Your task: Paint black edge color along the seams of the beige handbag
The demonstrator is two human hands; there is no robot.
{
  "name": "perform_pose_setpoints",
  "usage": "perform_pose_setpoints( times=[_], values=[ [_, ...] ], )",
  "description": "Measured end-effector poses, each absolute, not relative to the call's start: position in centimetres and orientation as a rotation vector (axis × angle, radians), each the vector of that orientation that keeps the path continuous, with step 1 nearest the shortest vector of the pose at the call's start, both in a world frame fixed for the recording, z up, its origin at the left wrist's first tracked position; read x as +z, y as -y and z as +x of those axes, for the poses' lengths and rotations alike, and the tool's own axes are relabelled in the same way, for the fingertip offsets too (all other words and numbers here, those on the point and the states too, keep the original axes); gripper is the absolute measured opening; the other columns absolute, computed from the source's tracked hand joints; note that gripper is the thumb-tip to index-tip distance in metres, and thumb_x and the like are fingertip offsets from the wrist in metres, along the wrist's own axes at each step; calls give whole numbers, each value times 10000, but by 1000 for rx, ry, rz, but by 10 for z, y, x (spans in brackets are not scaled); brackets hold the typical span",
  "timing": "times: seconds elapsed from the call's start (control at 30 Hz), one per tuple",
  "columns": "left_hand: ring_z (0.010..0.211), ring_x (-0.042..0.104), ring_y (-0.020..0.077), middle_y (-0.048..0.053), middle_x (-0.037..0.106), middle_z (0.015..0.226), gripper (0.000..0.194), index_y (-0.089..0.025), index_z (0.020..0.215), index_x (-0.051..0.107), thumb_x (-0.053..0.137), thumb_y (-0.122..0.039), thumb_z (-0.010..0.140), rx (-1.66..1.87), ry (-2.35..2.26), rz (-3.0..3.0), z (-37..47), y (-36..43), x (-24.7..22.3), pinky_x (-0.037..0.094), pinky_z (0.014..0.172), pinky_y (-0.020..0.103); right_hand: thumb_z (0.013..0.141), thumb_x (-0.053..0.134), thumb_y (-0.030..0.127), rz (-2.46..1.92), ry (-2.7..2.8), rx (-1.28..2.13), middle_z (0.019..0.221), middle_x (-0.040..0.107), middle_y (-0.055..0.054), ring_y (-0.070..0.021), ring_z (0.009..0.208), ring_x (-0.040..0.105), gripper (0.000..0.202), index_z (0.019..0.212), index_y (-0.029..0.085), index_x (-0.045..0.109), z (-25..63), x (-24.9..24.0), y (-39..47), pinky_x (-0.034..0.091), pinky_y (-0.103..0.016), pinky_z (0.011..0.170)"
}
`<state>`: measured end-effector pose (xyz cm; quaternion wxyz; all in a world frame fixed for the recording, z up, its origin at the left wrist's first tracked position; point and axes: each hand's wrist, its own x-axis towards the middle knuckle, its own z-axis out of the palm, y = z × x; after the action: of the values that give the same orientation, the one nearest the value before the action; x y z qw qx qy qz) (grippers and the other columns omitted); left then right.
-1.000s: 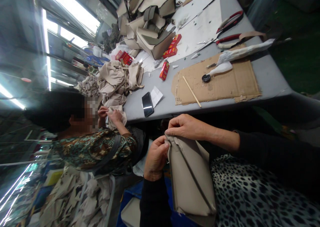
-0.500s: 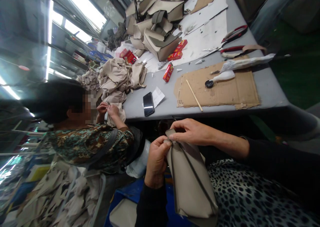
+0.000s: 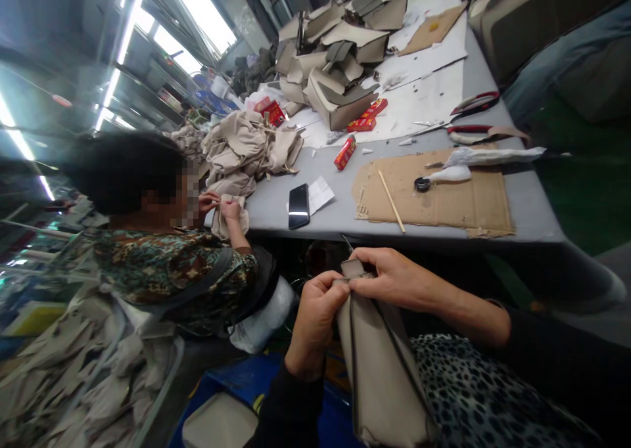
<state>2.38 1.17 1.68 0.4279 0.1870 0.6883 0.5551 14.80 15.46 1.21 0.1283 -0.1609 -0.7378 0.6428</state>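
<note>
A beige bag piece with dark edge lines slants down across my lap. At its upper end my left hand pinches the corner between thumb and fingers. My right hand grips the same end from the other side, close to a small beige tab that sticks up between the hands. A thin dark tool tip pokes out above the right hand's fingers; the rest of it is hidden. The bag's lower end runs to the bottom edge of the view.
On the grey table lie a cardboard sheet with a wooden stick, a phone, scissors, red boxes and stacked bag parts. A co-worker sits at left, handling cloth. A blue bin stands below.
The view has shifted, so the table and co-worker sit lower. My hands have come closer together at the bag's upper end, and the tab stands more upright.
</note>
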Motion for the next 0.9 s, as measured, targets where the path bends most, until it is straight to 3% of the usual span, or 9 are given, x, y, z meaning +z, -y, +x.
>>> perform_pose_setpoints(
  times=[0.33, 0.73, 0.9],
  values=[
    [596, 479, 125, -8, 578, 645, 132, -148, 703, 690, 765, -256, 723, 1393, -1784, 529, 29, -8, 16, 361, 553, 216, 744, 645, 196, -532, 2152, 1778, 689, 540, 40, -114, 643, 445, 59, 776, 183, 597, 149, 16, -144, 286, -230, 554],
    [576, 405, 126, -4, 512, 598, 121, -150, 644, 664, 685, -261, 686, 1330, -1879, 560, 44, -13, 30, 314, 516, 230, 760, 572, 158, -578, 2035, 1825, 723, 537, 30, -137, 675, 466, 51, 781, 196, 598, 162, 19, -131, 329, -252, 577],
    [595, 387, 134, -4, 477, 593, 108, -150, 623, 644, 637, -255, 648, 1326, -1919, 547, 51, -19, 27, 295, 525, 247, 764, 552, 262, -647, 2022, 1858, 681, 501, 15, -157, 644, 446, 70, 724, 207, 571, 161, 9, -132, 332, -261, 544]
  ],
)
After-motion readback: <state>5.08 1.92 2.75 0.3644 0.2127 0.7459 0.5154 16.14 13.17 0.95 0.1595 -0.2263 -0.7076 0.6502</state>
